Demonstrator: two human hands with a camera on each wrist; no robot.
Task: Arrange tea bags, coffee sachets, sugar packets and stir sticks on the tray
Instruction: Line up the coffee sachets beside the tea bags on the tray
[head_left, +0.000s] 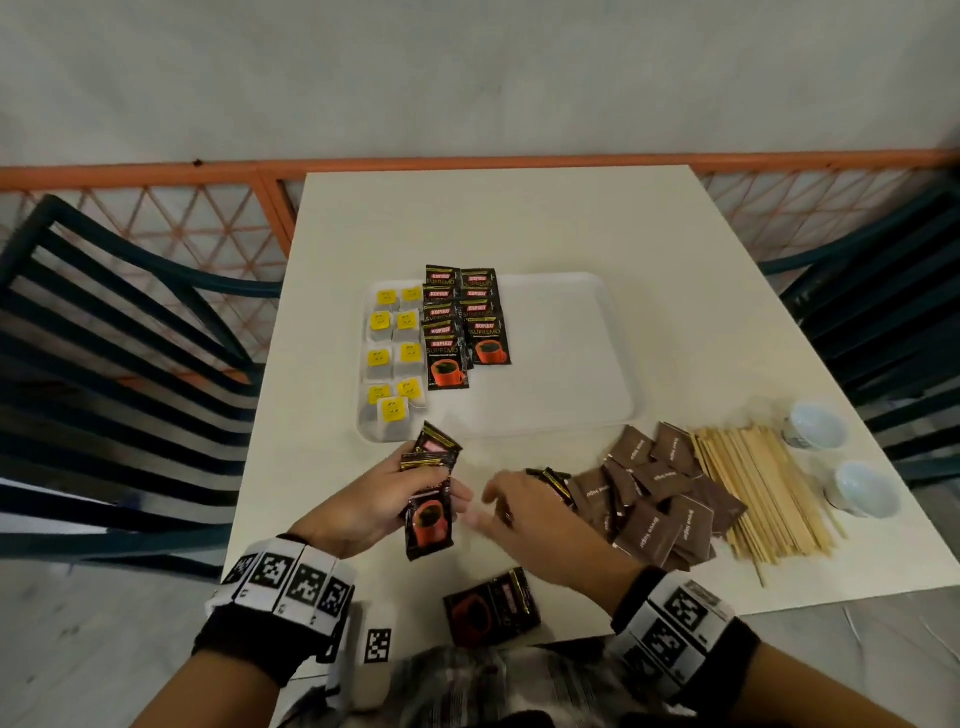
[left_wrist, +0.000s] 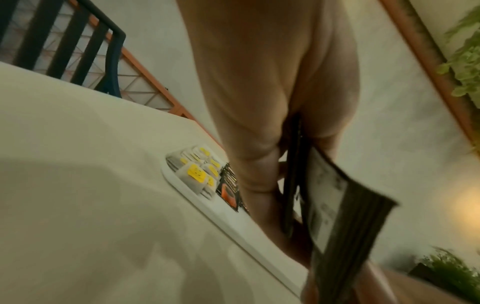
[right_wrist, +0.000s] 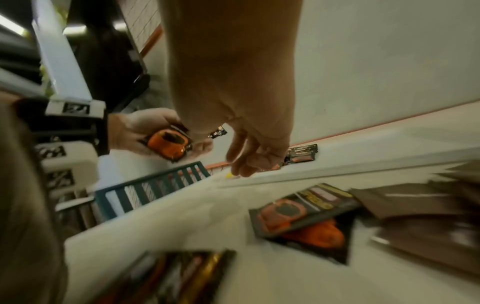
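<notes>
A white tray (head_left: 571, 364) lies mid-table. Tea bags (head_left: 392, 353) with yellow tags fill its left side, and black coffee sachets (head_left: 462, 322) lie in two overlapping columns beside them. My left hand (head_left: 395, 499) grips a small stack of coffee sachets (head_left: 428, 499) just in front of the tray; the wrist view shows them edge-on (left_wrist: 332, 205). My right hand (head_left: 514, 506) hovers beside it with relaxed fingers (right_wrist: 246, 162), holding nothing. More sachets lie under that hand (right_wrist: 298, 211) and at the near edge (head_left: 491, 605). Brown sugar packets (head_left: 654, 493) and wooden stir sticks (head_left: 763, 488) lie to the right.
Two small white cups (head_left: 815, 423) (head_left: 862, 488) stand right of the stir sticks. The tray's right half (head_left: 561, 332) is bare. Dark slatted chairs (head_left: 119, 332) flank the table, with an orange lattice railing (head_left: 467, 163) behind it.
</notes>
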